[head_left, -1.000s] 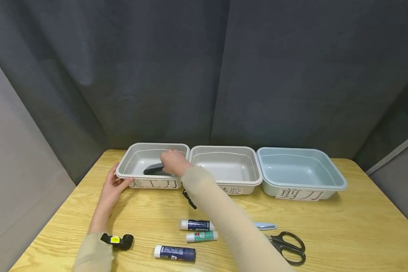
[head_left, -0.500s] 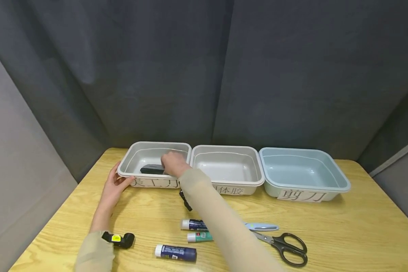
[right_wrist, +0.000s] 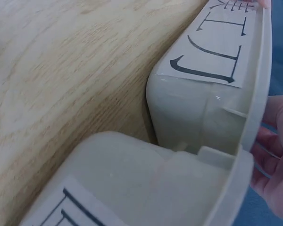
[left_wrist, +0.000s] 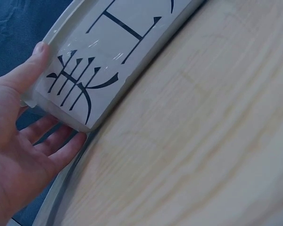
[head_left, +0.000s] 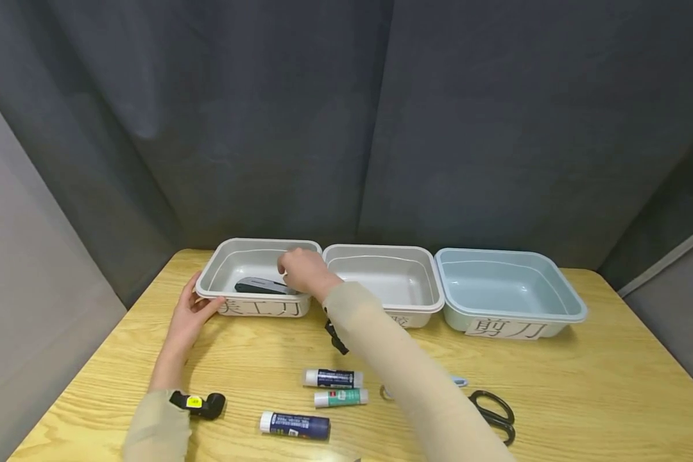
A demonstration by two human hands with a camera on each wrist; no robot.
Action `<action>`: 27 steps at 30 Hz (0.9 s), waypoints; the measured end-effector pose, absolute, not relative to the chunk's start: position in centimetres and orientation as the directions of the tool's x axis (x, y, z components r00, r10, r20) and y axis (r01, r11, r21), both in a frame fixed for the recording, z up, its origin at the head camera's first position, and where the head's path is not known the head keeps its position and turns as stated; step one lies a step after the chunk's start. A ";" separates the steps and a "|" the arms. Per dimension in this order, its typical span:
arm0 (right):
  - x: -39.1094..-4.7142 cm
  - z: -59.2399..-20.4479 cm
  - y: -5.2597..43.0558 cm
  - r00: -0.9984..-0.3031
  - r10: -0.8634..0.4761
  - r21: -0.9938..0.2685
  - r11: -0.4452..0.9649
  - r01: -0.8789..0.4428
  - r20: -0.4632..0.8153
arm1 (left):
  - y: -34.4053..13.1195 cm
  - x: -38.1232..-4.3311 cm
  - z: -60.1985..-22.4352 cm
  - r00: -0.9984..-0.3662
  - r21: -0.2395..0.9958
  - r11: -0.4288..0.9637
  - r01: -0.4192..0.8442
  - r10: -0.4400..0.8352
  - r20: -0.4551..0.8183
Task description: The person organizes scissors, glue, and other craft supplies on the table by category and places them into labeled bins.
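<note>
While the person's left hand (head_left: 186, 321) grips the left bin (head_left: 254, 260) at its front corner, thumb on the rim and fingers bent round the end wall, I see the right hand (head_left: 303, 269) above the same bin, its fingers loosely curled and, as far as I can make out, with hold of nothing. One knife (head_left: 260, 287), black and grey, lies on that bin's floor along the front wall, just beside the right fingertips.

I count three bins, side by side: this one, the middle bin (head_left: 378, 285) and the light-blue right bin (head_left: 508, 285), each with a paper label (head_left: 260, 308). In front lie three glue sticks (head_left: 297, 426), two dark blue and one green, and one pair of scissors (head_left: 495, 420) and a light-blue thing (head_left: 459, 381), both partly behind the right sleeve (head_left: 404, 369).

Half a second ago the right fingers were on the knife's end; now they have lifted, and more of its grey top shows. The left hand has stayed put.

Everything stands on a wood-grained table (head_left: 612, 385), backed by a dark curtain (head_left: 265, 128), with a paler grey panel (head_left: 34, 289) at the left.
</note>
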State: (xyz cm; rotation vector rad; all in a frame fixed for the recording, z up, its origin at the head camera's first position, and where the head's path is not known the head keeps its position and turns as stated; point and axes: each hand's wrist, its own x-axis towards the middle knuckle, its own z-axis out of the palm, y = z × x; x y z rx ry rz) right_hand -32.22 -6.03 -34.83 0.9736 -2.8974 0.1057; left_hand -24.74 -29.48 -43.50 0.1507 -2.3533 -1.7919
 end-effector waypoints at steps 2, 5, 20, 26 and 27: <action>-32.1 -34.7 -5.9 -0.788 -0.605 -0.025 0.791 -0.611 0.119 | -29.5 -24.7 -43.6 -0.979 0.964 0.264 0.027 -0.187 0.079; -31.7 -34.4 -5.6 -0.773 -0.619 -0.014 0.779 -0.627 0.139 | -29.5 -24.7 -43.6 -0.979 0.963 0.268 0.025 -0.186 0.077; -29.5 -33.4 -2.3 -0.698 -0.692 -0.021 0.707 -0.707 0.181 | -29.3 -25.4 -43.8 -0.980 0.961 0.274 0.029 -0.183 0.081; -28.7 -33.5 -0.8 -0.671 -0.705 -0.034 0.684 -0.729 0.230 | -29.1 -25.3 -43.7 -0.981 0.963 0.271 0.014 -0.182 0.066; -28.6 -33.5 -0.5 -0.666 -0.706 -0.035 0.679 -0.733 0.241 | -29.1 -25.3 -43.7 -0.981 0.962 0.273 0.015 -0.181 0.066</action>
